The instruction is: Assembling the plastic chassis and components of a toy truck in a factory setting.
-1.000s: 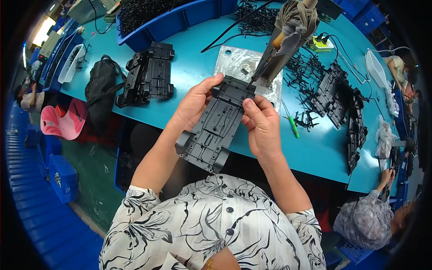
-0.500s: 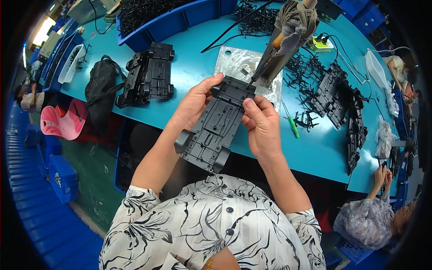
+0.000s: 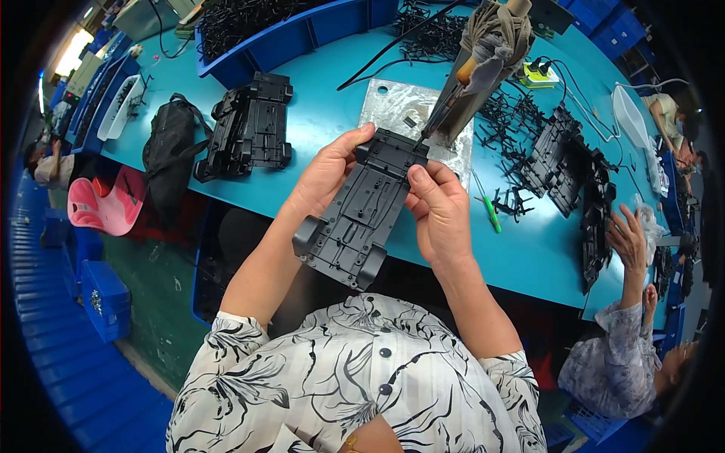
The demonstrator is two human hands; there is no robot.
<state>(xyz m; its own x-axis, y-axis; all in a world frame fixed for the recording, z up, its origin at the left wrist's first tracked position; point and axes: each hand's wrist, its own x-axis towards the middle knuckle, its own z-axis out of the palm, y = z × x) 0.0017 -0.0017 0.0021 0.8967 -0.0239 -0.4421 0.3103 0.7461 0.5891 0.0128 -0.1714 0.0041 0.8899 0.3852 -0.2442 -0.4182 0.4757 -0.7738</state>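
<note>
Both my hands hold a black plastic toy-car chassis (image 3: 351, 211), tilted with its far end over a metal plate (image 3: 383, 98). My left hand (image 3: 325, 174) grips its far left edge, thumb on top. My right hand (image 3: 438, 204) pinches the far right corner between thumb and fingers. Just beyond that corner, a thin dark tool (image 3: 442, 113) with an orange handle slants down from a cloth-wrapped metal post (image 3: 472, 98). Its tip meets or nearly meets the chassis; I cannot tell which.
Stacked chassis (image 3: 253, 124) and a black bag (image 3: 172, 143) lie left. Right are loose black parts (image 3: 506, 124), more chassis (image 3: 559, 162) and a green-handled screwdriver (image 3: 492, 215). A blue bin (image 3: 302, 38) stands at the back. A co-worker's hand (image 3: 628, 238) reaches over the right edge.
My hands and the chassis have hardly moved. On the right, the co-worker's hand has risen and reached toward the chassis stacked at that side.
</note>
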